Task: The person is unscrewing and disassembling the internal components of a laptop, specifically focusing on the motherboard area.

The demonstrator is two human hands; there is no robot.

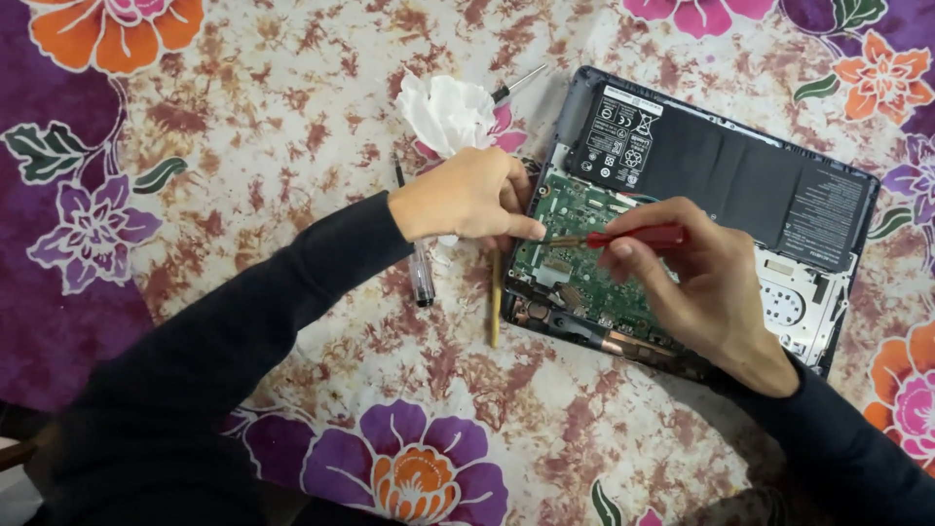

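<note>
Head view looked straight down on an opened laptop (721,185) lying base-up toward the right of the table (292,97), its bottom cover off. The right hand (706,282) was closed around a red-handled screwdriver (638,237), pinched between thumb and fingertips, the shaft pointing left toward the green circuit board (575,248). The left hand (472,195) was curled nearly shut, its fingertips pressed together at the tool's tip just over the board's left part; whether they pinched a small screw there was too small to tell.

The screwdriver looked light, stiff and slim, best held along its red grip as it was. The board appeared thin and fragile, crowded with tiny parts, so it would want touching only at its edges or screw points. The flat black battery (740,170) filled the laptop's upper part and seemed rigid but not a thing to press or pierce. The whole machine likely had some weight and would sit steady by itself.

A floral cloth in purple, orange and mottled brown covered the table; soft and busy in pattern, it could easily hide a dropped screw. A crumpled white tissue (448,112) lay above the left hand, with a second screwdriver (516,85) just beside it, a clear pen (421,278) and a thin yellow stick (495,302) near the laptop's left edge.
</note>
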